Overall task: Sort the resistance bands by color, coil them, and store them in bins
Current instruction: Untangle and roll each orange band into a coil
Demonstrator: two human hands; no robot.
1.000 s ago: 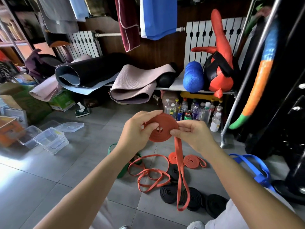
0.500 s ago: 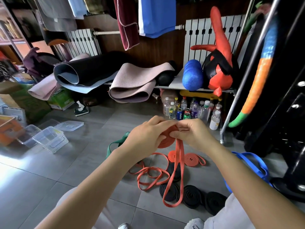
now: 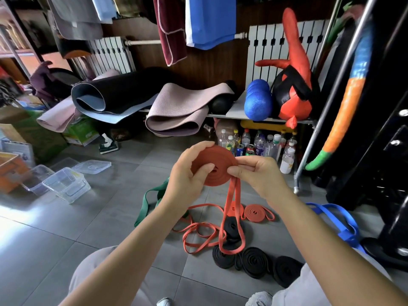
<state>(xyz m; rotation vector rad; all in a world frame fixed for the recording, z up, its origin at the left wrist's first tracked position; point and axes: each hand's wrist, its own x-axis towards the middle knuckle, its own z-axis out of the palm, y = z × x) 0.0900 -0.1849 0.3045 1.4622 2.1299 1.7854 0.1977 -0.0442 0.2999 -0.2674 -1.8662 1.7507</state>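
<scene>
head view: the left hand curls round a half-wound orange band held up in front of the person, with the thumb pressing the coil's face and the fingers behind its rim. the right hand pinches the band where the loose tail leaves the coil. the tail hangs in a loop down towards the black coils on the floor. the rubber looks soft, light and springy, likely to unwind if released, so the flat faces are the place to clamp. the clear bins sit well apart, at left.

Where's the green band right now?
In the head view, the green band lies on the floor left of centre, beside the loose orange band, partly hidden behind the left hand.
</scene>
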